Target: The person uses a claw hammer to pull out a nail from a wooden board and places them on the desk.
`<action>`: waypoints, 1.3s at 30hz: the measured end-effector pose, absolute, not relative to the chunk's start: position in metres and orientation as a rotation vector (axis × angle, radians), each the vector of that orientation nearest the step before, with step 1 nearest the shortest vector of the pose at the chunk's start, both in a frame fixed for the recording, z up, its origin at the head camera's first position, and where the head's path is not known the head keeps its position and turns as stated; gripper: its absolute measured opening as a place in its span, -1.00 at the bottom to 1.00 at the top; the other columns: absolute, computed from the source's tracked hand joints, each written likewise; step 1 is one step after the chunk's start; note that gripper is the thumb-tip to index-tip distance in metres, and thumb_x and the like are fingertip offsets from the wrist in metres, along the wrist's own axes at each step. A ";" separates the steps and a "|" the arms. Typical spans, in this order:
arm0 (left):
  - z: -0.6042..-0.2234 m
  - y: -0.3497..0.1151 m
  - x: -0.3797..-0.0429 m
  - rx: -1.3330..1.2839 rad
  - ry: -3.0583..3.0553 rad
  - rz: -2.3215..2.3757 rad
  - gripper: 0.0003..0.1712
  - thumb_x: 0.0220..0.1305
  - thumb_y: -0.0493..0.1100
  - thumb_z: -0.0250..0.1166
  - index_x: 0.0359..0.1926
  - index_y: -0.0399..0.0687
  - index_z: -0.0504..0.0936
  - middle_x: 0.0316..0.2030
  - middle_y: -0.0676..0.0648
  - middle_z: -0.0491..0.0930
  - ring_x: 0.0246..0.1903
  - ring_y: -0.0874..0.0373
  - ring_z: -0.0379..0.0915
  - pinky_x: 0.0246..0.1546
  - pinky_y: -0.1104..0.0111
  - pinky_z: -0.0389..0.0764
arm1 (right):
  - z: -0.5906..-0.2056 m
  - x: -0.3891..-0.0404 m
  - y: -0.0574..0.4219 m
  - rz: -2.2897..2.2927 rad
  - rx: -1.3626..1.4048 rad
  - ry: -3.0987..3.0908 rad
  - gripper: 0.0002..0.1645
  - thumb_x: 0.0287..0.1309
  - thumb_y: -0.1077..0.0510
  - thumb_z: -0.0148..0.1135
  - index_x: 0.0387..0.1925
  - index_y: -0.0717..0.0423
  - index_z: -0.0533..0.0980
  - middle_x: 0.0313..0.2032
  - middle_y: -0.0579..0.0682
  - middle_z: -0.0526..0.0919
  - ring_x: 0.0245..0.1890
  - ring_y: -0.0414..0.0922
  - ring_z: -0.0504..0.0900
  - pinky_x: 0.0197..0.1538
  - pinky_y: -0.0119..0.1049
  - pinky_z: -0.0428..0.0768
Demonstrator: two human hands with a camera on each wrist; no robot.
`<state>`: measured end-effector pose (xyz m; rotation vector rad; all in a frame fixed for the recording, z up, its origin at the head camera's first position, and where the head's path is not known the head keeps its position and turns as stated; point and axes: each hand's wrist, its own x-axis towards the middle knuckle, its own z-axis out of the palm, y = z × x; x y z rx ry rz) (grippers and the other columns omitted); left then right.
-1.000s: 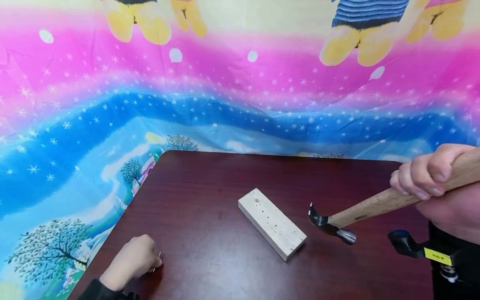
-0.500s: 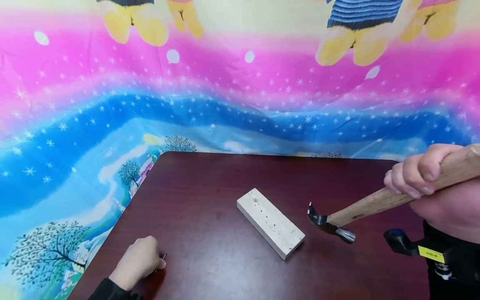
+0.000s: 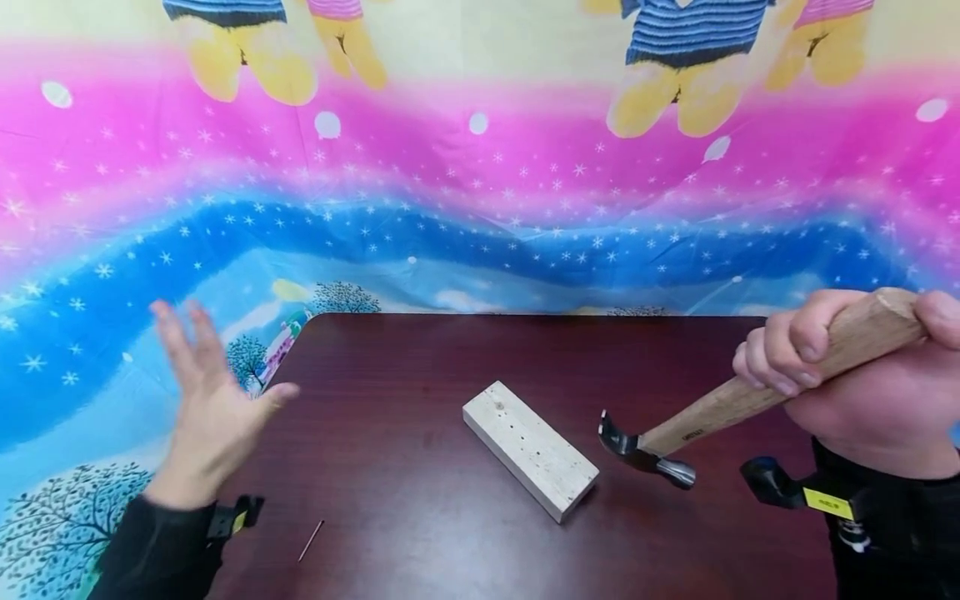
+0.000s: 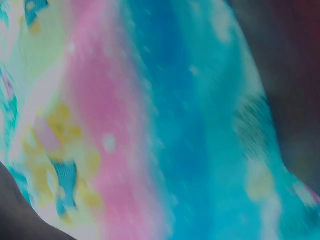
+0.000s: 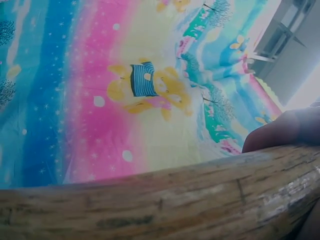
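Note:
In the head view my right hand grips the wooden handle of a claw hammer, fingers curled round it. The hammer's black head points down-left, just right of a pale wooden block that has a row of small dark marks along its top. My left hand is raised at the left with its fingers spread and nothing in it. A thin nail lies on the table below that hand, apart from it. The right wrist view shows the hammer handle up close; the left wrist view is blurred.
The dark red-brown table has its left and far edges in sight. Behind it hangs a colourful printed cloth. A wrist camera is strapped to my right wrist. Part of a window appears in the right wrist view.
My left hand has let go of the nail, which now lies on the table, and has risen up and left with spread fingers. The right hand still holds the hammer beside the block.

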<state>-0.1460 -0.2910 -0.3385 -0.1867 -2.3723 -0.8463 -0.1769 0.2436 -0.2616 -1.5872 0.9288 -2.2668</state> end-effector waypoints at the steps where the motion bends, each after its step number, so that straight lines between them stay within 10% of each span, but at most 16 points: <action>1: -0.334 -0.280 -0.154 -0.285 -2.313 -0.846 0.47 -0.03 0.69 0.16 0.55 0.24 -0.55 0.47 0.02 -0.82 0.42 0.07 -0.88 0.22 -0.34 -0.43 | -0.261 -0.176 0.242 -2.280 -1.592 0.927 -0.30 0.25 -0.05 -0.48 -0.32 0.54 0.37 -0.58 0.16 0.21 -0.56 0.02 0.18 -0.31 -0.15 0.06; 9: -0.329 -0.153 -0.190 -0.906 -2.162 -0.895 0.42 -0.11 0.79 -0.05 0.57 0.31 -0.49 0.51 -0.20 -0.66 0.48 -0.17 -0.68 0.17 -0.34 0.22 | -0.254 -0.175 0.226 -2.309 -1.518 1.066 -0.29 0.29 -0.05 -0.48 -0.38 0.49 0.42 -0.55 0.20 0.30 -0.54 0.06 0.27 -0.32 -0.08 0.14; 17: -0.337 -0.055 -0.191 -1.288 -2.255 -1.105 0.43 -0.20 0.74 0.01 0.55 0.43 -0.52 0.49 -0.09 -0.75 0.49 -0.10 -0.61 0.07 0.08 0.54 | -0.248 -0.180 0.196 -2.328 -1.506 1.069 -0.33 0.25 -0.04 -0.47 -0.52 0.43 0.38 -0.61 0.17 0.30 -0.58 0.05 0.29 -0.39 -0.05 0.16; 22: -0.345 -0.027 -0.191 -1.407 -2.240 -1.195 0.49 -0.20 0.49 0.39 0.55 0.52 -0.46 0.46 -0.12 -0.81 0.35 -0.11 0.20 -0.40 0.51 0.57 | -0.244 -0.180 0.185 -2.322 -1.495 1.059 -0.35 0.26 -0.03 -0.45 -0.55 0.42 0.38 -0.63 0.17 0.29 -0.61 0.05 0.28 -0.43 -0.04 0.21; 30: -0.353 -0.019 -0.189 -1.489 -2.357 -1.287 0.56 -0.14 -0.03 0.69 0.57 0.50 -0.35 0.45 -0.01 -0.85 0.45 -0.06 -0.02 0.11 0.37 0.48 | -0.246 -0.180 0.179 -2.309 -1.507 1.117 -0.37 0.26 -0.02 -0.42 -0.56 0.39 0.39 -0.64 0.15 0.30 -0.61 0.04 0.30 -0.42 -0.03 0.24; 34: -0.354 -0.023 -0.192 -1.546 -2.320 -1.194 0.45 -0.05 -0.01 0.64 0.60 0.31 -0.25 0.55 0.04 -0.55 0.33 0.18 0.24 0.05 0.49 0.48 | -0.248 -0.180 0.177 -2.315 -1.506 1.131 -0.37 0.27 -0.03 -0.42 -0.56 0.37 0.39 -0.64 0.14 0.31 -0.61 0.04 0.31 -0.40 -0.03 0.29; 39: -0.355 -0.026 -0.193 -1.548 -2.301 -1.123 0.20 0.11 -0.12 0.56 0.60 0.02 -0.04 0.40 -0.06 0.31 0.11 0.35 0.46 -0.04 0.56 0.50 | -0.250 -0.179 0.172 -2.326 -1.534 1.111 -0.36 0.28 -0.04 -0.43 -0.58 0.37 0.37 -0.66 0.13 0.31 -0.63 0.03 0.31 -0.43 -0.02 0.29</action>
